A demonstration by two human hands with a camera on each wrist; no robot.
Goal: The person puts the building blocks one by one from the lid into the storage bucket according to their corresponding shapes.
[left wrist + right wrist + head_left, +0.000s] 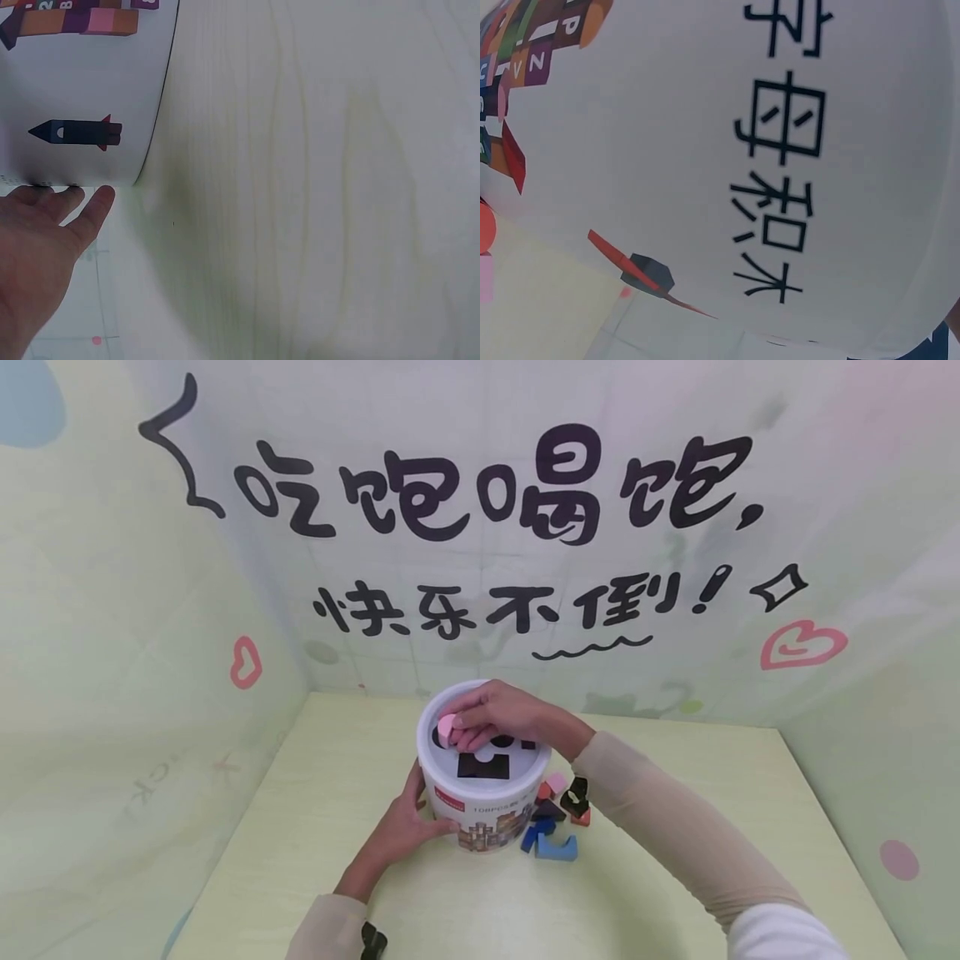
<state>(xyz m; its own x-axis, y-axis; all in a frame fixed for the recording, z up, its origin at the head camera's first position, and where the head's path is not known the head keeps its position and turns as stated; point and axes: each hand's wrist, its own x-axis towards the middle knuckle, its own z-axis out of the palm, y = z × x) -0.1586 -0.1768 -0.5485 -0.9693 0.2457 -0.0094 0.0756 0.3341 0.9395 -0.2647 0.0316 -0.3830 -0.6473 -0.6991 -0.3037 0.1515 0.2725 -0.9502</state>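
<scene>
A white round bucket (pixel 480 818) with printed block pictures stands upright, its lid (pixel 438 764) carrying dark shaped holes. My right hand (pixel 498 718) is over the lid and pinches a small pink block (pixel 447 731) at the left part of the lid, by a hole that it partly hides. Against the bucket's left side rests my left hand (pixel 405 822), thumb toward the front and fingers spread. The left wrist view shows the fingertips of this hand (pixel 45 255) touching the bucket wall (pixel 67 82). Bucket print fills most of the right wrist view.
Loose blocks lie right of the bucket: a light blue arch (pixel 557 848), a dark blue block (pixel 536 835), a pink block (pixel 556 783) and several others. The pale wooden table (pixel 450 910) has printed cloth walls (pixel 480 610) at its back and sides.
</scene>
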